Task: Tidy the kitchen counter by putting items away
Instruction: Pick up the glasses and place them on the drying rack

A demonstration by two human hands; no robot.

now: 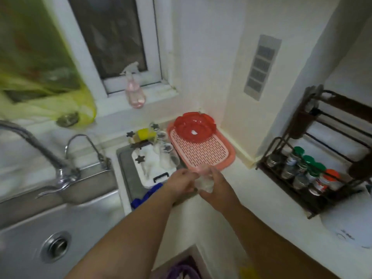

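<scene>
Both hands are holding a small clear glass (204,183) over the white worktop (261,190), at six o'clock from the pink slotted plastic tray (203,156). The left hand (182,181) and right hand (217,186) are pinching it with the fingers. It looks slippery and could drop.

— Was anything on your arms?
— No. Both forearms were bare up to the frame's edge; my left hand (181,183) and right hand (218,188) wore no gloves, rings or watch
</scene>
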